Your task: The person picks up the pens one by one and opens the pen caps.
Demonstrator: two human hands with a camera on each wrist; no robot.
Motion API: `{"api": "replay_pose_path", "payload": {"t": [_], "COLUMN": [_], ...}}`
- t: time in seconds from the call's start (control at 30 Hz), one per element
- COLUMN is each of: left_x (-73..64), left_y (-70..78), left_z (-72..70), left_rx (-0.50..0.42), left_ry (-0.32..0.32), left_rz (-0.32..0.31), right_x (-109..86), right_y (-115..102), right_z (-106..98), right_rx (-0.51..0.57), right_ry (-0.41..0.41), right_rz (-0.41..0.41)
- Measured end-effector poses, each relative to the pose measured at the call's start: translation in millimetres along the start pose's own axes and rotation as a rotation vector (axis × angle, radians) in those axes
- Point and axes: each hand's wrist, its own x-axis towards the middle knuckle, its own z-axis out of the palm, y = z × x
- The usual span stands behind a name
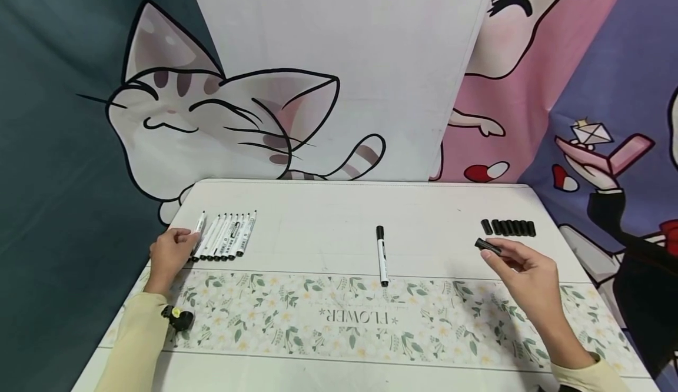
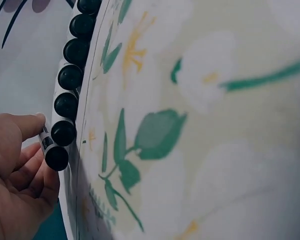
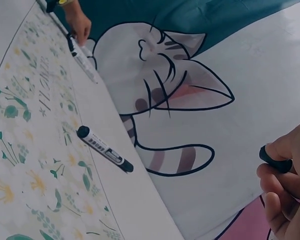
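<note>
At the left end of a row of uncapped white markers (image 1: pixel 228 236), my left hand (image 1: pixel 172 255) pinches one whiteboard marker (image 1: pixel 199 222), its bare tip pointing away from me. The left wrist view shows the thumb and fingers on this marker's barrel (image 2: pixel 48 142), with its black end (image 2: pixel 56 158) towards the camera. My right hand (image 1: pixel 529 271) holds a black marker cap (image 1: pixel 488 246) between thumb and fingers, just above the table. Beyond it lies a row of black caps (image 1: pixel 512 228). Between the hands lies a capped marker (image 1: pixel 382 256), black at both ends.
The white table (image 1: pixel 318 221) carries a floral strip (image 1: pixel 296 321) with the word FLOWER upside down. Behind it hangs a cloth backdrop (image 1: pixel 339 21) with a cartoon cat. A small black device (image 1: pixel 179 318) sits on my left wrist.
</note>
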Motion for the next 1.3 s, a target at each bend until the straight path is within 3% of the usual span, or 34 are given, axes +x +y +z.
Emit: {"api": "replay_pose_path", "payload": {"t": [0.3, 0.63, 0.77, 0.87, 1.07, 1.3], "left_x": [2.9, 2.4, -0.2, -3.5, -14.8, -42.0], "left_y": [-6.7, -3.9, 1.0, 9.4, 36.3, 69.8], "left_z": [4.7, 4.3, 4.0, 4.4, 9.9, 16.8], "left_rx": [0.018, 0.008, -0.003, -0.025, -0.038, -0.086], "left_ry": [0.010, 0.004, 0.040, 0.098, 0.196, 0.224], "left_rz": [0.013, 0.013, 0.023, 0.088, 0.320, 0.511], "right_x": [3.9, 12.5, 18.3, 22.7, 33.2, 42.4], "right_y": [3, 8, 12, 15, 25, 44], "right_z": [-8, -16, -21, -25, -29, -31], "right_rx": [0.087, 0.111, 0.138, 0.136, 0.097, 0.011], "right_ry": [0.058, 0.135, 0.152, 0.160, 0.181, 0.213], "right_rz": [0.070, 0.162, 0.210, 0.233, 0.199, 0.156]}}
